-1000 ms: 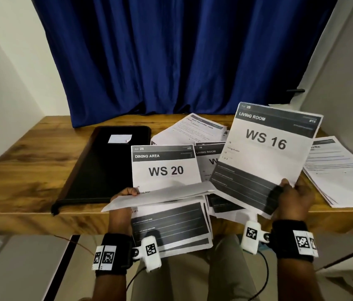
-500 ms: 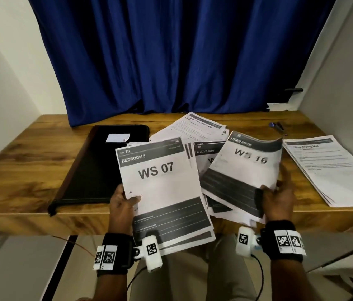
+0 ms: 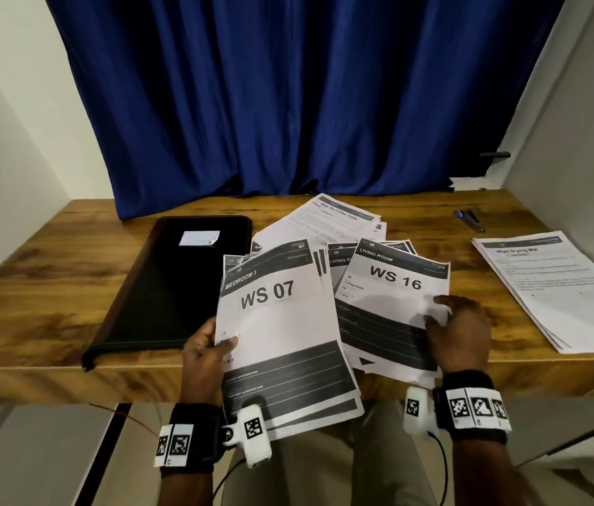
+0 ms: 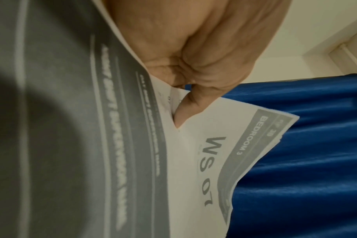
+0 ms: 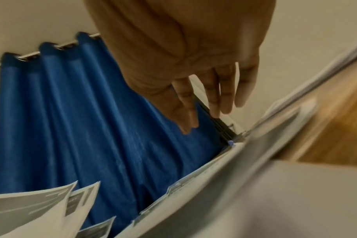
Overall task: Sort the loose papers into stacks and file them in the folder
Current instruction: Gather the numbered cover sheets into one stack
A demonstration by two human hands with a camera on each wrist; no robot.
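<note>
My left hand [image 3: 215, 341] grips a bundle of sheets [image 3: 281, 323] by its left edge, thumb on top; the top sheet reads "BEDROOM 3 WS 07" [image 4: 210, 161]. In the left wrist view the thumb [image 4: 185, 109] presses into the paper. The "LIVING ROOM WS 16" sheet [image 3: 390, 286] lies on the loose pile at the table's middle. Over its right edge hovers my right hand [image 3: 449, 315]; its fingers [image 5: 212, 96] are straight and hold nothing. The closed black folder [image 3: 178, 286] lies flat to the left with a white label [image 3: 198, 238].
A squared stack headed "Wipe Drying Mat" [image 3: 562, 286] lies at the right. More fanned sheets [image 3: 335, 220] lie behind the centre pile. A blue-capped pen [image 3: 469, 219] sits at the back right. A blue curtain [image 3: 288, 104] hangs behind the wooden table [image 3: 32, 286].
My right hand brought the WS 16 sheet down from mid-air onto the centre pile and let go. The top of the left bundle went from "WS 20" to "WS 07".
</note>
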